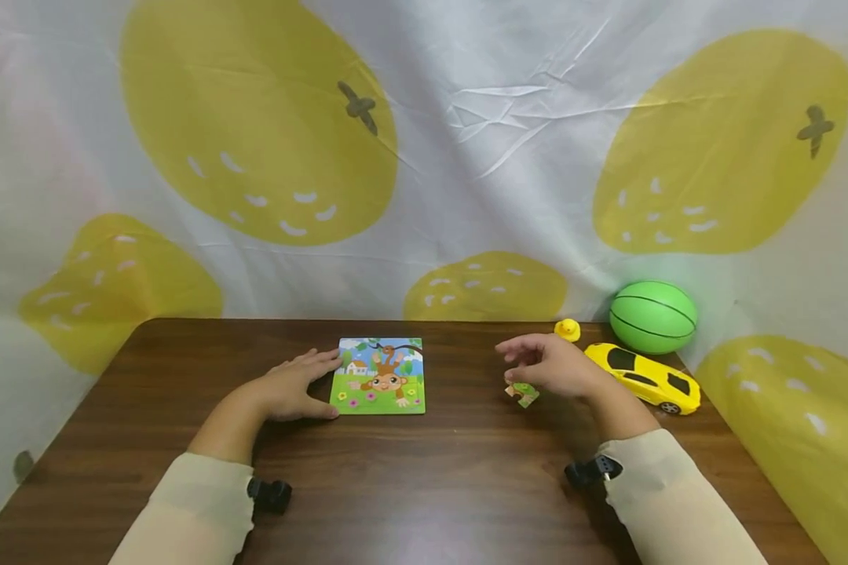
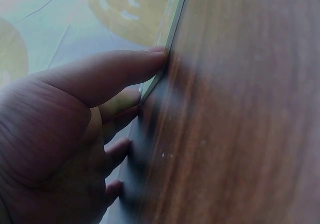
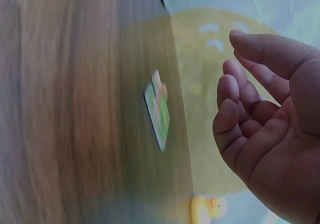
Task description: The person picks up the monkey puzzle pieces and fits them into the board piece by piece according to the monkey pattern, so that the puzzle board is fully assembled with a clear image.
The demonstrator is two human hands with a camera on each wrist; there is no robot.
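Observation:
A square puzzle board with a monkey hanging over a green meadow lies flat on the table, left of the middle. My left hand is at its left side, thumb and fingers spread, fingertips right at the edge. In the left wrist view the thumb meets the board's thin edge. To the right, small green and brown jigsaw pieces lie on the table, partly hidden under my right hand. That hand hovers over them with loosely bent fingers, holding nothing. The right wrist view shows the pieces apart from the fingers.
Just beyond the right hand stand a small yellow rubber duck, a yellow toy car and a green ball. A lemon-printed cloth hangs along the far edge of the brown wooden table.

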